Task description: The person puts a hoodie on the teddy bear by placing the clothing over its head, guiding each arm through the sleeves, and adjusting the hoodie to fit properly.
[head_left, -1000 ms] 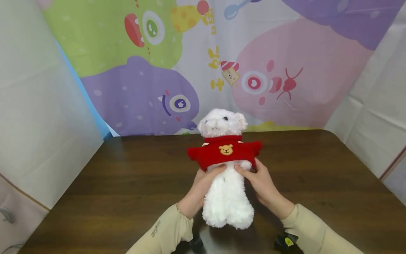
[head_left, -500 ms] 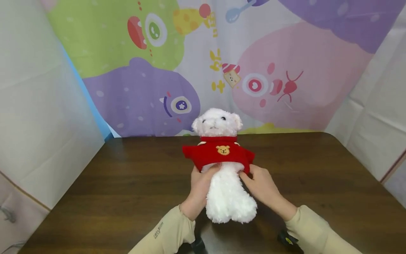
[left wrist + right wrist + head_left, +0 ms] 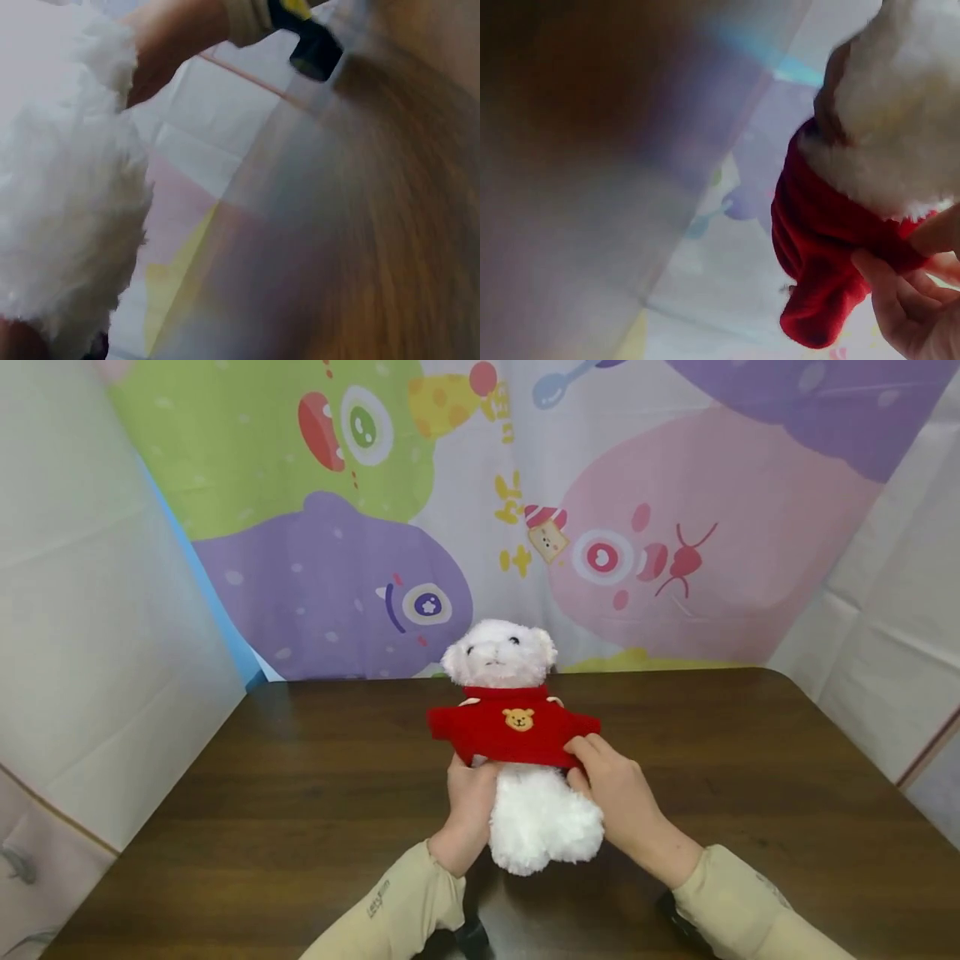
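Observation:
A white plush teddy bear (image 3: 498, 656), facing the head camera, wears a red sweater (image 3: 487, 739) with a small bear face on its front. My left hand (image 3: 467, 814) grips the bear at its lower side, just under the hem, fingertips hidden behind the fur. At the other side, my right hand (image 3: 622, 797) pinches the sweater's hem. In the right wrist view, fingers and thumb of the right hand (image 3: 907, 300) close on the red cloth (image 3: 810, 217). White fur (image 3: 67, 172) fills the left of the left wrist view. The bear's legs (image 3: 543, 818) hang below the hem.
A dark wooden table (image 3: 315, 777) lies beneath the bear. Behind it hangs a cartoon-printed cloth (image 3: 337, 585), with pale panels (image 3: 97, 610) along the sides. A dark wrist-worn device (image 3: 471, 937) shows under the left sleeve (image 3: 397, 902).
The bear has shifted a little left. Its sweater hem has come down over the white belly. My right hand has moved from the fur onto the hem; the left still grips the bear.

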`<control>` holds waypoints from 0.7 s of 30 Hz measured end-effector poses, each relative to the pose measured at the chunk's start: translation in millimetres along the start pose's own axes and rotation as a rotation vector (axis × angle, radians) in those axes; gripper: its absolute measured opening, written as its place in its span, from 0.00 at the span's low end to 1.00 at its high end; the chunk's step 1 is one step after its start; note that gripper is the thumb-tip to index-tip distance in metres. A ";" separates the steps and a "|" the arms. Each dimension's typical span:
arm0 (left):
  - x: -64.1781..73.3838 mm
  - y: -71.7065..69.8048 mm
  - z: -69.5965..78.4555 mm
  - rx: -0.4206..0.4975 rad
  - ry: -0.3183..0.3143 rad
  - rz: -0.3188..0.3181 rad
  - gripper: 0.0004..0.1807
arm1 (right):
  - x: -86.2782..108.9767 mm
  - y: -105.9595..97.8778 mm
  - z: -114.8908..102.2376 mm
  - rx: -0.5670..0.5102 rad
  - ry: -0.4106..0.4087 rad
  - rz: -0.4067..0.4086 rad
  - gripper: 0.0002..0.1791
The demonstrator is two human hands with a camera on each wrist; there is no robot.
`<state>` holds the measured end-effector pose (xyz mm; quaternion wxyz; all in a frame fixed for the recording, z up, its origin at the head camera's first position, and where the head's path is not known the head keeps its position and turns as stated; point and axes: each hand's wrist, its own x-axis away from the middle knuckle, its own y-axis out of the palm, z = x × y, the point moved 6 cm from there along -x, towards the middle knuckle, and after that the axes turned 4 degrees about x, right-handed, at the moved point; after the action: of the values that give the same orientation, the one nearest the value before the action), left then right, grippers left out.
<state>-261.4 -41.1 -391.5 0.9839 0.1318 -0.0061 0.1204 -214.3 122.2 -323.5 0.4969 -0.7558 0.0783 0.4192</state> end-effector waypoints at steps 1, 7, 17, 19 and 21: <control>-0.8 -1.3 -1.2 -0.012 -0.005 0.015 0.20 | 0.1 0.1 -2.9 0.011 -0.030 0.002 0.08; 3.9 5.1 -11.9 -0.076 -0.030 -0.055 0.21 | -4.4 5.1 -3.7 0.130 -0.056 0.006 0.13; -14.6 1.6 -7.5 -0.667 0.106 -0.261 0.14 | 9.4 36.5 -5.7 -0.111 -0.036 -0.479 0.16; -21.8 -0.9 5.6 -0.860 0.256 -0.258 0.09 | 10.8 36.3 -7.2 -0.128 -0.053 -0.479 0.16; -25.6 -2.3 15.8 -0.977 0.364 -0.264 0.06 | 11.8 35.4 -7.9 -0.138 -0.057 -0.475 0.14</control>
<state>-285.3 -53.4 -378.0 0.9226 -0.3646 0.1258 -0.0004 -221.3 101.8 -355.0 0.5307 -0.7729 -0.1442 0.3164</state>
